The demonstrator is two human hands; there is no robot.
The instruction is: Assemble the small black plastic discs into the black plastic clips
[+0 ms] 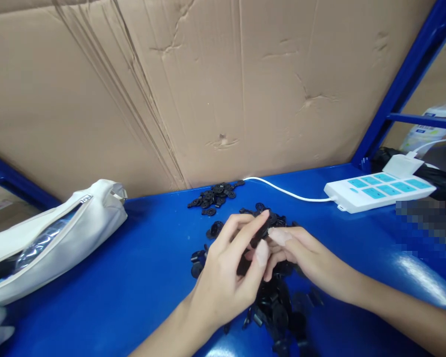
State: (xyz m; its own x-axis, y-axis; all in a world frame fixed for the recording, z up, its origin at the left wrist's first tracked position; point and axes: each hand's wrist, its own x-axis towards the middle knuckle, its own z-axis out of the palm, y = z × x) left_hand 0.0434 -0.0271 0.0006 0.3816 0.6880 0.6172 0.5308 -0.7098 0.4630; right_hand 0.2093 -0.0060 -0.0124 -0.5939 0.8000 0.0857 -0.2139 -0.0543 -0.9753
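Observation:
My left hand (233,267) and my right hand (297,248) meet over the middle of the blue table. Between their fingertips is a small black plastic part (259,235), mostly hidden by the fingers; both hands are closed on it. Light-coloured covers sit on both thumb tips. Below and around the hands lies a loose heap of black plastic parts (278,315), some round with short tabs. A separate small pile of black parts (216,196) rests farther back, near the cardboard. One round black part (214,230) lies just left of my fingers.
A white open-zipped pouch (78,233) lies on the left of the blue table (134,297). At the right is a white power strip (379,191) with a plugged-in adapter and cable. Cardboard (208,89) stands behind, between blue metal posts (401,84). A plastic bottle (431,124) is beyond.

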